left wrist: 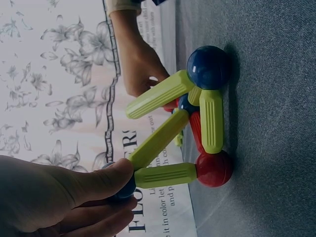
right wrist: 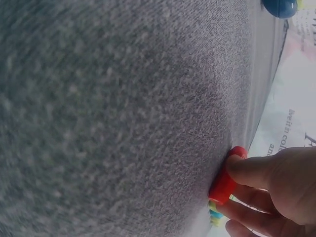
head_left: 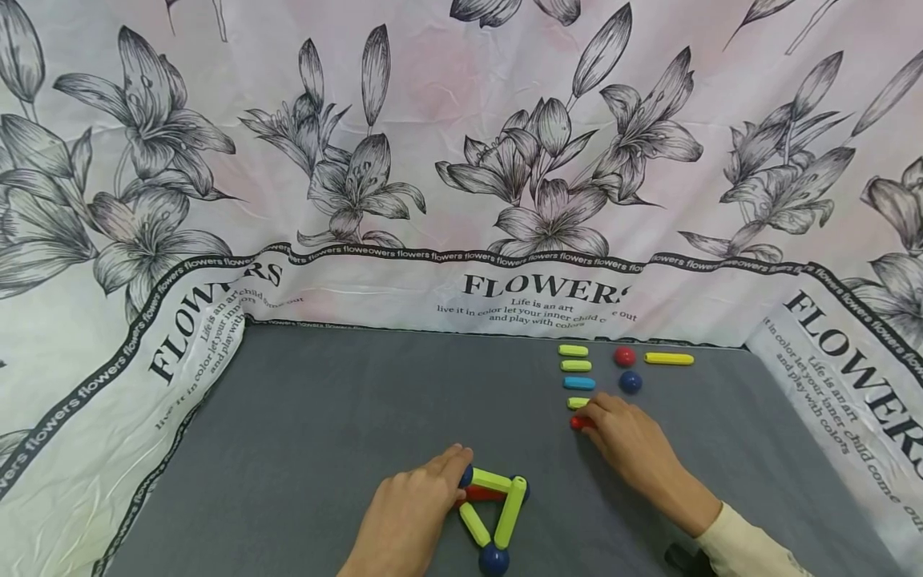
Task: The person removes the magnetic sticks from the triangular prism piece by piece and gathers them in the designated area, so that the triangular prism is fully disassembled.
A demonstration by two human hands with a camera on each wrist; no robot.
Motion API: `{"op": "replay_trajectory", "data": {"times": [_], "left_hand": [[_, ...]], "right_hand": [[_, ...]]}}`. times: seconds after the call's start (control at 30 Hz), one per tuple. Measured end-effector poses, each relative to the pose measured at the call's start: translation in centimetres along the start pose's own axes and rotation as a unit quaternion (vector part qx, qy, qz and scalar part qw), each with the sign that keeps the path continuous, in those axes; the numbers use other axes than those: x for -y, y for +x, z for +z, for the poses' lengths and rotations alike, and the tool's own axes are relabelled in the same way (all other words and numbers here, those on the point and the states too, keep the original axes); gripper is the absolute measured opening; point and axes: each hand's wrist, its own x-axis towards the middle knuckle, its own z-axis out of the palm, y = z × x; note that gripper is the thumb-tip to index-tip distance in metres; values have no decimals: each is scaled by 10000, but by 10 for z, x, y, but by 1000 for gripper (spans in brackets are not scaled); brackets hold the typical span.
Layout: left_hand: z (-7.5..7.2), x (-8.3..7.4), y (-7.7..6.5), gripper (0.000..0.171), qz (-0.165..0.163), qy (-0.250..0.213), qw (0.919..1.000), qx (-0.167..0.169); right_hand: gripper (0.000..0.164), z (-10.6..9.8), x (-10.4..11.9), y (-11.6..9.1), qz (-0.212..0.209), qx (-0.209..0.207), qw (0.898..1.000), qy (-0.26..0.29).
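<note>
My left hand (head_left: 411,513) pinches a dark blue ball (left wrist: 127,190) at the raised corner of a frame built from balls and sticks. In the left wrist view, yellow-green sticks (left wrist: 166,176) run from ball to ball, with a red ball (left wrist: 215,169) and another blue ball (left wrist: 209,67) on the cloth. One yellow-green stick (left wrist: 157,95) juts up from that blue ball, its other end free. Part of a red stick (head_left: 486,494) shows low in the frame. Farther right, my right hand (head_left: 638,445) holds a short red stick (right wrist: 224,182) between thumb and fingers, at the cloth.
Beyond the right hand lie yellow-green sticks (head_left: 574,351), a light blue stick (head_left: 579,384), a loose red ball (head_left: 624,357), a loose blue ball (head_left: 630,382) and a longer yellow stick (head_left: 669,359). Grey cloth (head_left: 346,401) covers the table; a flower-printed sheet (head_left: 404,288) borders it.
</note>
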Motion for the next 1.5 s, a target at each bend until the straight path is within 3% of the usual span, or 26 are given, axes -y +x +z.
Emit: {"op": "replay_trajectory", "data": {"times": [0.3, 0.47, 0.7, 0.87, 0.97, 1.1, 1.3, 1.5], "left_hand": [[0, 0, 0, 40, 38, 88, 9999, -35], [1, 0, 0, 40, 60, 104, 9999, -103], [1, 0, -1, 41, 26, 174, 9998, -130], [0, 0, -2, 42, 46, 204, 9997, -137], [0, 1, -2, 43, 66, 171, 9998, -113], [0, 1, -2, 43, 64, 120, 9999, -95], [2, 2, -3, 43, 97, 80, 9998, -168], [2, 2, -4, 43, 99, 56, 9997, -212]], "right_hand": [[24, -2, 2, 1, 22, 58, 10000, -30], [29, -12, 13, 4, -105, -8, 9998, 192], [35, -37, 55, 4, -1029, -141, 9901, 945], [36, -48, 89, -7, -2010, -306, 9688, 1415], [37, -48, 105, -15, -2766, -233, 9546, 1080], [42, -43, 121, -24, -3410, 138, 9397, 236], [36, -34, 126, -33, -3726, 636, 9232, -692], [44, -31, 126, -38, -3825, 677, 9155, -1045]]}}
